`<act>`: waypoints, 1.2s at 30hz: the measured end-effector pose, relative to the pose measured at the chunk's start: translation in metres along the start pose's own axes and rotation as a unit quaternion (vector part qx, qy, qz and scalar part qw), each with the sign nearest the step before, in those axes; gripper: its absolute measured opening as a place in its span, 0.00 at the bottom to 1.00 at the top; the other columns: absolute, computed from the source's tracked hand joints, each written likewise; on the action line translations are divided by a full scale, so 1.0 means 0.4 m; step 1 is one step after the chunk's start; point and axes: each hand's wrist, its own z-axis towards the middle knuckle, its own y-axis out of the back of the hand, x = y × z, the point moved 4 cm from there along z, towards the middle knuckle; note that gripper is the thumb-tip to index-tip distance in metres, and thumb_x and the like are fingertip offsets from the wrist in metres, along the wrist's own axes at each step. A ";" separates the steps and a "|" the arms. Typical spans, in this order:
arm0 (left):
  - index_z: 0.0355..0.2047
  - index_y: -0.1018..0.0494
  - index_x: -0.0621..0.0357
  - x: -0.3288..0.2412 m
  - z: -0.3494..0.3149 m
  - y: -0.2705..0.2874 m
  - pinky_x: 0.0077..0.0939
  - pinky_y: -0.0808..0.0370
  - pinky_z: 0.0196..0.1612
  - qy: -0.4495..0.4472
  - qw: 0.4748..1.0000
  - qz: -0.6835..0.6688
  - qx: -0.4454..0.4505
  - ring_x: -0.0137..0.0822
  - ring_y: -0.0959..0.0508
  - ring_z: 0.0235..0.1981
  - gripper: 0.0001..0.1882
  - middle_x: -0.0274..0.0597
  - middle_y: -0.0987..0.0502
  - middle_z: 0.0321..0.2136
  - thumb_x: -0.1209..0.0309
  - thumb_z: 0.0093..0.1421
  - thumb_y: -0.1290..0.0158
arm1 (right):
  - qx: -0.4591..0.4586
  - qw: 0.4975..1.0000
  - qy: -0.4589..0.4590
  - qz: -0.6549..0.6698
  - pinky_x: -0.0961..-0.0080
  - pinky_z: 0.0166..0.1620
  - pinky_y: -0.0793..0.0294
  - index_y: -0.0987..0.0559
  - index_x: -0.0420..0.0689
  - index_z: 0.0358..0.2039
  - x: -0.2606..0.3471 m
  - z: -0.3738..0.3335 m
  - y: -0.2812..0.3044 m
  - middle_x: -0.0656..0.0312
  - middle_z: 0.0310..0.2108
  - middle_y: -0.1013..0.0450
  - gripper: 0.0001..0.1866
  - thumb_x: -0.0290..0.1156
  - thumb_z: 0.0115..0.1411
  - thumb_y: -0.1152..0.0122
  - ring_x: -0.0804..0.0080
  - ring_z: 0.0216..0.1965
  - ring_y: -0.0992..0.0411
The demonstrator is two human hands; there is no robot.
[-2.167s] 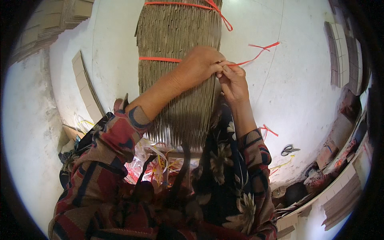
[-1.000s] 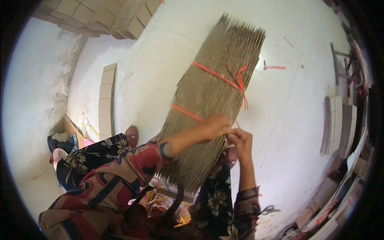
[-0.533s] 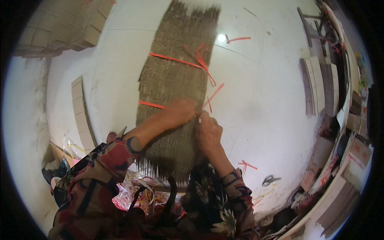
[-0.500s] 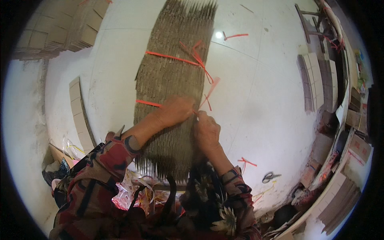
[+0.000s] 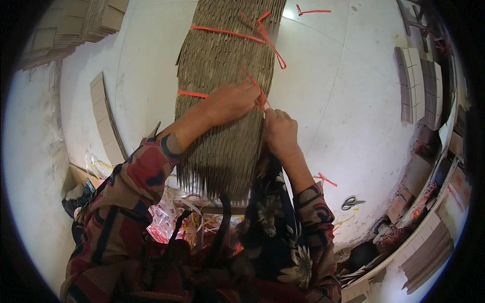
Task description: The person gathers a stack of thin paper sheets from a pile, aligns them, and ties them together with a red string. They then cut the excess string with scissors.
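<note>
A long stack of brown cardboard pieces (image 5: 222, 58) stretches away in front of me, its edges facing up. Across it, farther off, runs a red plastic strap (image 5: 222, 32) tied with a looped bow at its right side. A second red strap (image 5: 192, 94) crosses nearer to me and passes under my left hand (image 5: 233, 102). The fingers of that hand are closed on the strap near its knot, where a loose end sticks up. At the stack's right edge my right hand (image 5: 282, 132) pinches the same strap, fingertips close to the left hand's.
Scissors (image 5: 352, 202) and red strap scraps (image 5: 325, 179) lie on the floor at right. A cardboard strip (image 5: 105, 116) leans at left. More cardboard stacks (image 5: 76, 28) stand at far left and right (image 5: 411, 83). Tangled plastic strapping (image 5: 172, 217) lies below the stack.
The view has shifted, so the stack and both hands sit higher and farther right. Both hands stay at the nearer strap, and its loose end now rises beyond my left fingers.
</note>
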 end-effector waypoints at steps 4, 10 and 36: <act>0.26 0.34 0.59 0.017 0.015 -0.026 0.39 0.29 0.29 -0.086 0.996 0.031 0.005 0.47 0.27 0.28 0.04 0.46 0.29 0.27 0.72 0.51 0.52 | -0.020 0.996 0.077 0.048 0.61 0.31 0.31 0.32 0.44 0.26 -0.037 -0.019 -0.036 0.58 0.25 0.33 0.05 0.27 0.47 0.48 0.59 0.30 0.31; 0.33 0.31 0.59 0.040 -0.010 0.008 0.38 0.31 0.40 0.069 0.994 0.021 0.082 0.44 0.29 0.42 0.12 0.47 0.28 0.37 0.68 0.49 0.50 | 0.013 0.988 -0.001 0.152 0.64 0.40 0.31 0.32 0.39 0.44 -0.060 -0.035 -0.047 0.52 0.34 0.30 0.17 0.28 0.53 0.49 0.55 0.38 0.30; 0.60 0.48 0.65 0.655 -0.406 0.602 0.33 0.30 0.49 0.234 0.874 -0.303 -0.300 0.43 0.31 0.49 0.37 0.61 0.34 0.50 0.71 0.53 0.44 | 0.009 0.781 -0.055 0.622 0.71 0.43 0.25 0.48 0.39 0.62 0.279 0.568 -0.090 0.50 0.52 0.37 0.33 0.22 0.56 0.49 0.62 0.48 0.32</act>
